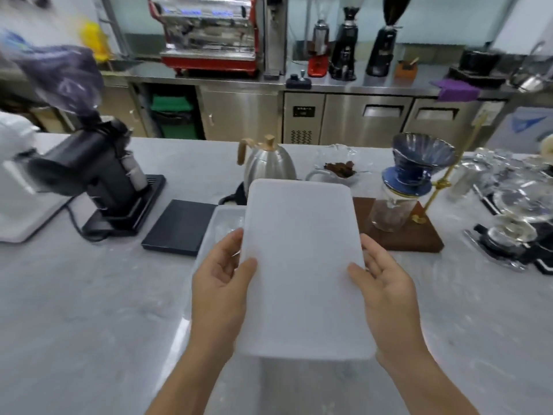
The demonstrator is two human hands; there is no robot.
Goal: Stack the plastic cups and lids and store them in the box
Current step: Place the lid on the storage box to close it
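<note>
Both hands hold the box lid over the box.
Left hand (223, 275) and right hand (386, 281) grip the lid's (302, 265) long edges, thumbs on top; box (220, 223) beneath, on the countertop's (89, 295) middle.

Two bare hands (223, 283) and bare forearms (191, 375), no sleeves, rings or watch in view.
</note>
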